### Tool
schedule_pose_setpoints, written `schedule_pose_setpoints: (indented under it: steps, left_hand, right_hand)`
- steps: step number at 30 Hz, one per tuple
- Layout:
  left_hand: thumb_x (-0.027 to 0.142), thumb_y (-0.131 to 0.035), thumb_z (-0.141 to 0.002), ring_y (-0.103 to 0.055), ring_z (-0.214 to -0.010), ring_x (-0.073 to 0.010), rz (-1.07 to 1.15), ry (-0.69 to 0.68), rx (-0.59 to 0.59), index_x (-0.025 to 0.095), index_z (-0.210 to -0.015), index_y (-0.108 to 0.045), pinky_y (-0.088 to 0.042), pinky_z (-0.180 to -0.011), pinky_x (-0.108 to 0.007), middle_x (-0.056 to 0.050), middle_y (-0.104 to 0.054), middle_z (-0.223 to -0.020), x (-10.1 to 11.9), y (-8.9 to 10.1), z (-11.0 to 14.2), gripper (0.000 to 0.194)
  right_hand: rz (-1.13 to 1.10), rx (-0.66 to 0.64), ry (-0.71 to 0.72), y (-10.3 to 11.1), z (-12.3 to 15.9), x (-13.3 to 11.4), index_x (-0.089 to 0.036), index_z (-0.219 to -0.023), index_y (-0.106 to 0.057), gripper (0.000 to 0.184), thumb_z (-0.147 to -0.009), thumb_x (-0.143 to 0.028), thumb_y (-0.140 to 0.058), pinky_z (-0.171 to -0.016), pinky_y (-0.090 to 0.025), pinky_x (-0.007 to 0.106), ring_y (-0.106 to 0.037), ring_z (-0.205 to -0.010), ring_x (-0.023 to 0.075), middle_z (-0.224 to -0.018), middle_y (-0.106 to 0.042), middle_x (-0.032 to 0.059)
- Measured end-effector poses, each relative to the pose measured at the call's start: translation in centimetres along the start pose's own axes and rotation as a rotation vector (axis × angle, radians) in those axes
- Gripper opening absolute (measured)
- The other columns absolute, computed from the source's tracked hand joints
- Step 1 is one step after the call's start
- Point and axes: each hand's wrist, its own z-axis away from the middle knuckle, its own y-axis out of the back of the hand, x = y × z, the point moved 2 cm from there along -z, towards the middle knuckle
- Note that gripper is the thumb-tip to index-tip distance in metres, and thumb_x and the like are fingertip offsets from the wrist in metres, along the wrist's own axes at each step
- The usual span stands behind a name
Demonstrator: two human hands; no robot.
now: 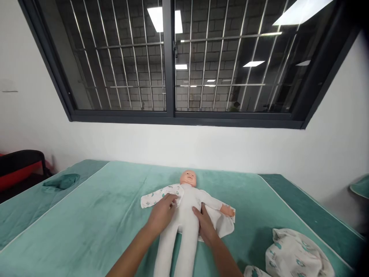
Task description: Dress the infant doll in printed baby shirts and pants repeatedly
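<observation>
I list one cloth-bodied doll (188,207), face-up on a plush green cover (100,215), one arm inside a printed shirt (157,197). Left hand (162,213) at the shirt, right hand (206,227) at the doll's waist: each grip narrow, contents I cannot tell.

- My left hand (162,212) is bare, with slim fingers (170,197) and a smoothly rounded back.
- My right hand (206,226) is bare too, of matching slender build.
- My left forearm (135,248) is uncovered as far as the view reaches, smooth in outline, narrowing to a bare left wrist (150,227).
- My right forearm (226,259) is likewise uncovered and tapers toward a bare right wrist (214,239).
- Finer details, such as markings, are too small to tell.
</observation>
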Motion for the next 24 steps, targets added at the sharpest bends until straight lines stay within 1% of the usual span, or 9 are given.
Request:
schedule_pose_setpoints:
  steps: [3,6,8,11,14,17,19,21,24]
  left_hand:
    - [0.017,-0.049,-0.075,-0.046,-0.127,-0.0269,0.047,0.118,0.125,0.019,-0.127,-0.055,-0.033,-0.109,-0.040,-0.011,-0.054,-0.133,-4.7,-0.9,0.7,0.052]
    - [0.029,-0.048,-0.082,-0.044,-0.130,-0.0279,0.299,0.221,0.073,0.014,-0.130,-0.051,-0.030,-0.112,-0.042,-0.013,-0.052,-0.138,-8.4,-2.6,0.7,0.050]
    - [0.041,-0.049,-0.084,-0.045,-0.130,-0.0289,0.446,0.262,0.032,0.015,-0.129,-0.053,-0.031,-0.112,-0.042,-0.013,-0.052,-0.139,-9.6,-3.3,0.7,0.052]
    - [0.053,-0.058,-0.080,-0.045,-0.131,-0.0289,0.600,0.381,0.048,0.019,-0.135,-0.048,-0.031,-0.112,-0.041,-0.011,-0.051,-0.141,-9.9,-3.3,1.2,0.065]
    - [0.056,-0.062,-0.078,-0.055,-0.121,-0.0257,0.782,0.485,0.042,0.021,-0.140,-0.043,-0.039,-0.105,-0.037,-0.011,-0.057,-0.134,-9.3,-3.2,2.1,0.073]
    - [0.056,-0.063,-0.078,-0.062,-0.103,-0.0228,0.917,0.429,0.035,0.018,-0.122,-0.060,-0.047,-0.088,-0.032,-0.009,-0.066,-0.117,-8.3,-3.5,3.0,0.058]
    - [0.055,-0.064,-0.077,-0.063,-0.087,-0.0204,0.934,0.423,0.070,0.016,-0.105,-0.066,-0.048,-0.074,-0.028,-0.006,-0.070,-0.099,-7.9,-3.8,3.6,0.048]
    - [0.053,-0.065,-0.076,-0.060,-0.075,-0.0176,0.924,0.443,0.145,0.017,-0.094,-0.066,-0.044,-0.066,-0.026,-0.002,-0.067,-0.084,-7.5,-4.1,4.2,0.041]
    - [0.048,-0.066,-0.074,-0.056,-0.073,-0.0160,0.855,0.443,0.274,0.018,-0.084,-0.061,-0.042,-0.065,-0.025,0.001,-0.062,-0.079,-6.4,-4.0,5.0,0.032]
  right_hand:
    - [-0.051,-0.023,-0.046,0.2,0.3,0.1,-0.034,-0.144,-0.035,0.078,-0.077,-0.040,-0.074,-0.097,-0.051,0.038,-0.052,-0.126,0.0251,-0.146,-0.046,0.0034]
    - [-0.102,-0.022,-0.060,0.3,0.5,0.1,-0.034,-0.144,-0.037,0.076,-0.077,-0.040,-0.073,-0.101,-0.048,0.039,-0.046,-0.132,0.0252,-0.148,-0.045,0.0027]
    - [-0.124,-0.018,-0.063,0.3,0.5,0.1,-0.032,-0.143,-0.039,0.076,-0.076,-0.039,-0.074,-0.103,-0.047,0.040,-0.043,-0.134,0.0253,-0.147,-0.045,0.0032]
    - [-0.150,-0.019,-0.064,0.2,0.6,0.1,-0.032,-0.142,-0.041,0.076,-0.075,-0.039,-0.076,-0.104,-0.046,0.038,-0.042,-0.135,0.0240,-0.146,-0.047,0.0026]
    - [-0.166,-0.026,-0.057,0.2,0.6,0.1,-0.033,-0.140,-0.044,0.073,-0.074,-0.039,-0.076,-0.102,-0.047,0.037,-0.044,-0.133,0.0235,-0.143,-0.050,0.0018]
    - [-0.159,-0.002,-0.049,0.2,0.6,0.2,-0.031,-0.135,-0.050,0.070,-0.071,-0.040,-0.078,-0.100,-0.048,0.038,-0.045,-0.132,0.0247,-0.140,-0.053,0.0021]
    - [-0.147,-0.004,-0.036,0.2,0.6,0.1,-0.030,-0.132,-0.053,0.067,-0.071,-0.041,-0.078,-0.101,-0.048,0.038,-0.046,-0.132,0.0248,-0.138,-0.056,0.0027]
    - [-0.139,-0.015,-0.032,0.1,0.7,0.0,-0.029,-0.132,-0.053,0.066,-0.073,-0.043,-0.077,-0.102,-0.047,0.039,-0.047,-0.131,0.0248,-0.135,-0.058,0.0035]
    - [-0.130,-0.002,-0.051,0.2,0.7,-0.1,-0.028,-0.135,-0.051,0.069,-0.073,-0.045,-0.076,-0.101,-0.048,0.040,-0.051,-0.127,0.0261,-0.134,-0.059,0.0042]
